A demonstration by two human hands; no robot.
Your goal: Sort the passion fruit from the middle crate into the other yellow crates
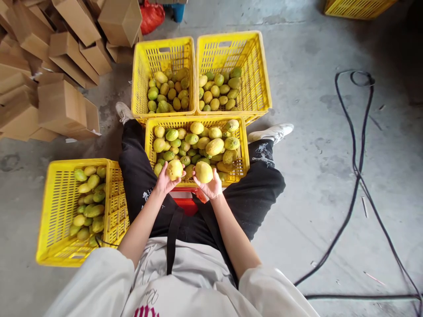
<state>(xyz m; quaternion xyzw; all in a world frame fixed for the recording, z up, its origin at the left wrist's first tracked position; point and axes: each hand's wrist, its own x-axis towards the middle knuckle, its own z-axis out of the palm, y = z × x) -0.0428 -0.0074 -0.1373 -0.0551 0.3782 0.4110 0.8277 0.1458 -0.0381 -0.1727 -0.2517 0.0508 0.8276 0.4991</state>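
Note:
My left hand (165, 181) holds a round yellow fruit (174, 170) with small brown spots, its fingers curled beneath it. In my right hand (211, 186) rests another, smoother yellow fruit (204, 172). The two fruits are a short gap apart, over the near edge of the middle yellow crate (246, 152). That crate, between my legs, is filled with yellow and green fruits (214, 146). Behind it stand a left rear crate (137, 79) and a right rear crate (261, 75), both partly filled with similar fruits.
Another yellow crate (59, 207) with fruits stands at the left. Cardboard boxes (61, 105) are piled at the upper left, near a red bag (152, 16). A black cable (350, 207) loops across the floor at the right. A further crate (358, 8) shows at the top right.

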